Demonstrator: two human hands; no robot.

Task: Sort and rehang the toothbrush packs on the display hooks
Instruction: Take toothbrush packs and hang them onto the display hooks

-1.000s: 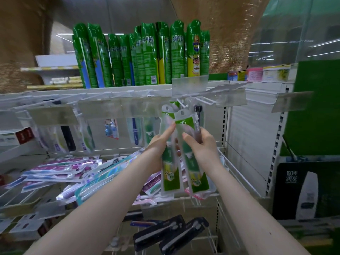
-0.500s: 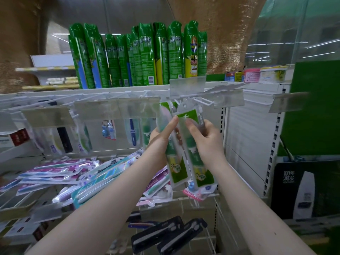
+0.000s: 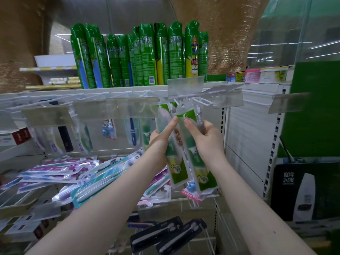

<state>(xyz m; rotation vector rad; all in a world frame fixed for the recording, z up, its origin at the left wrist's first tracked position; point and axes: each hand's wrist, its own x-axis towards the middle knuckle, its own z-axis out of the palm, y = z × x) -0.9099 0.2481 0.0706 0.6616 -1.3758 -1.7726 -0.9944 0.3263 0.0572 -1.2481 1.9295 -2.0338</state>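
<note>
At twelve o'clock from fingertips (image 3: pixel 174 120), hook (image 3: pixel 197 100) sticking out. Left hand (image 3: pixel 159 138), right hand (image 3: pixel 207 138) each pinching upper part of green toothbrush packs (image 3: pixel 201 172). Risk: hang-hole missing hook tip, pack slipping onto loose pile (image 3: pixel 60 172) at eight o'clock.

You are working in soft, rather dim overhead light with a green cast and only faint shadows. Strip lights (image 3: pixel 261 45) streak across the glossy panel upper right (the one plain glare), and the clear label holders (image 3: pixel 185 83) show a dull sheen. The shelf edge (image 3: pixel 55 92) bows towards the borders, and the toothbrush packs (image 3: pixel 55 170) at left look soft.
</note>
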